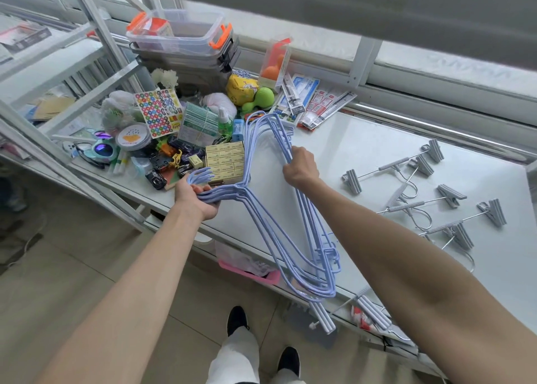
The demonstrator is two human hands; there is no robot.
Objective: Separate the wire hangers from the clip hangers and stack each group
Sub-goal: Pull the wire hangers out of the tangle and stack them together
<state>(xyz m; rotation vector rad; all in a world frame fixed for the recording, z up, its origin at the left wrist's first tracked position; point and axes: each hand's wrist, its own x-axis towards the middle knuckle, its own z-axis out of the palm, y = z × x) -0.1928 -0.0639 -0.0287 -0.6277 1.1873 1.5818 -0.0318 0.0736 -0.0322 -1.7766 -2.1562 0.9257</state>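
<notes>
A bundle of several light blue wire hangers (263, 218) is held above the white table (363, 156), over its front part. My left hand (195, 199) grips the bundle at the necks, with the hooks fanned out above my fingers. My right hand (299, 167) is closed around the long bottom bars higher up. Several grey clip hangers (430, 197) lie scattered on the table's right side, apart from the blue bundle. One more clip hanger (372, 314) pokes over the table's front edge, below the bundle.
A crowded pile fills the table's back left: stacked clear bins with orange latches (180, 34), a sticker sheet (158, 111), a yellow box stack (225, 161), toys and packets. A metal frame post (96, 34) rises at left. A pink tray (250, 273) sits under the table.
</notes>
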